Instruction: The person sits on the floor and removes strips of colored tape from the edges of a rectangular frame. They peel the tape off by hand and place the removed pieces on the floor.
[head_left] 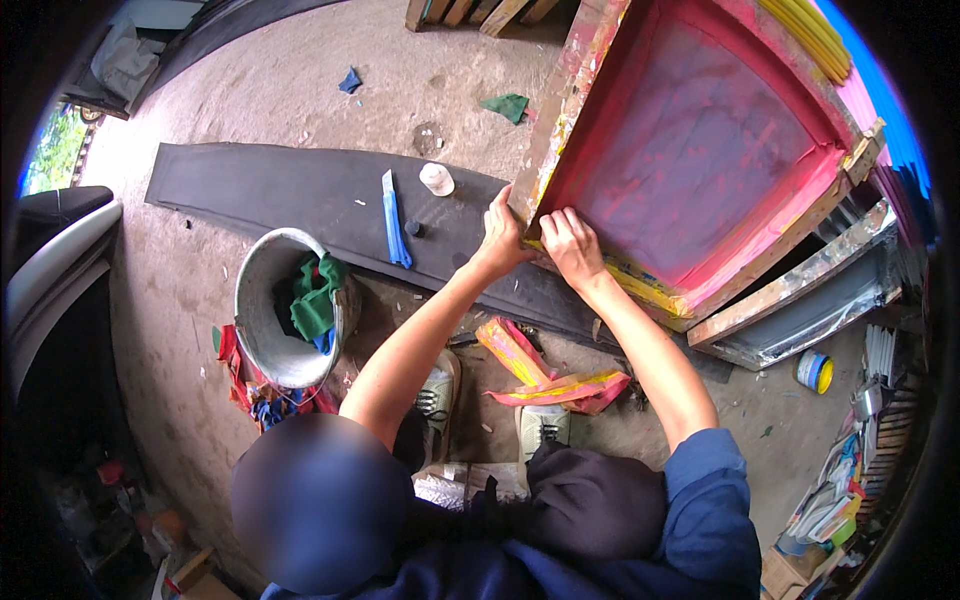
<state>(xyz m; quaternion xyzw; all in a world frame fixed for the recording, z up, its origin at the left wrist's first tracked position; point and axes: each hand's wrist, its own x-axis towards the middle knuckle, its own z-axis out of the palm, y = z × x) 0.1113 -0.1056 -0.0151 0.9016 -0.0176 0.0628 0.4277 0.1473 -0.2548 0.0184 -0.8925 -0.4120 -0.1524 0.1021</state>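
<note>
A wooden screen-printing frame [690, 150] with red-pink stained mesh and yellow paint smears stands tilted in front of me, towards the right. My left hand [500, 238] grips its near left corner from the outside, thumb and fingers against the wood. Just right of it, my right hand [572, 250] reaches over the near edge, fingers bent together at the inside corner. Whatever those fingertips pinch is hidden. Crumpled pink and yellow strips [560, 385] lie on the floor by my shoes, below the frame.
On a long black board [270, 190] rest a blue cutter knife [393, 225], a white bottle [436, 179] and a dark cap [414, 229]. A bucket [262, 345] with green cloth stands left. At right are another frame [800, 290] and a small paint tin [815, 371].
</note>
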